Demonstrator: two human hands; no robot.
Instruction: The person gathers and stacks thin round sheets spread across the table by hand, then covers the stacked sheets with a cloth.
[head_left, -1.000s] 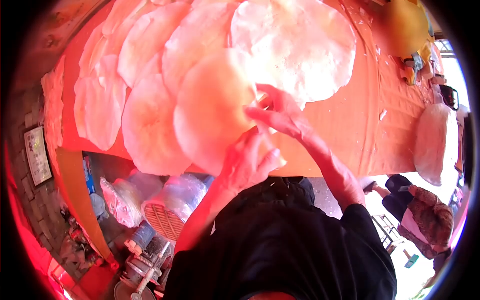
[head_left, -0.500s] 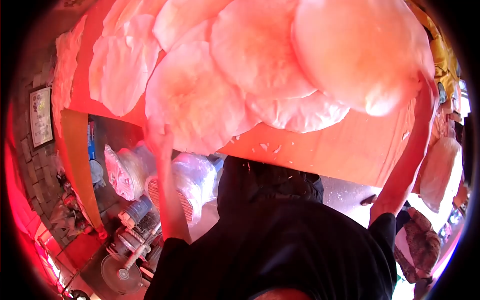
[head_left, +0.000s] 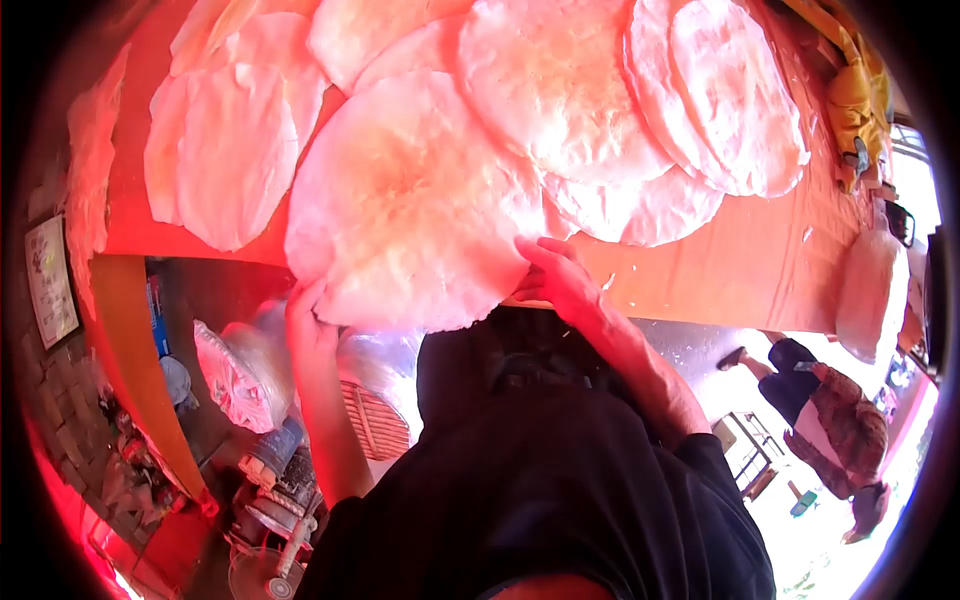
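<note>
A large round flatbread (head_left: 410, 200) lies at the front of the orange table, its lower edge hanging over the table's edge. My left hand (head_left: 310, 308) pinches its lower left rim. At its lower right rim is my right hand (head_left: 555, 272), with fingers on the bread's edge and some of them partly hidden. Other thin flatbreads overlap behind it: a wide one (head_left: 560, 90) at the upper middle, an oval one (head_left: 740, 95) lying over another at the right, and a folded-looking one (head_left: 238, 150) at the left.
The orange table (head_left: 760, 260) has crumbs along its front edge. Below it stand plastic-wrapped bundles (head_left: 240, 375). A yellow cloth (head_left: 855, 100) hangs at the far right, near a wrapped pale bundle (head_left: 872, 290). A person (head_left: 835, 420) is at the right in the background.
My right hand has come from the far right bread to the near bread's lower right rim. The right bread now lies narrower, as overlapping ovals. My left hand stays at the left rim.
</note>
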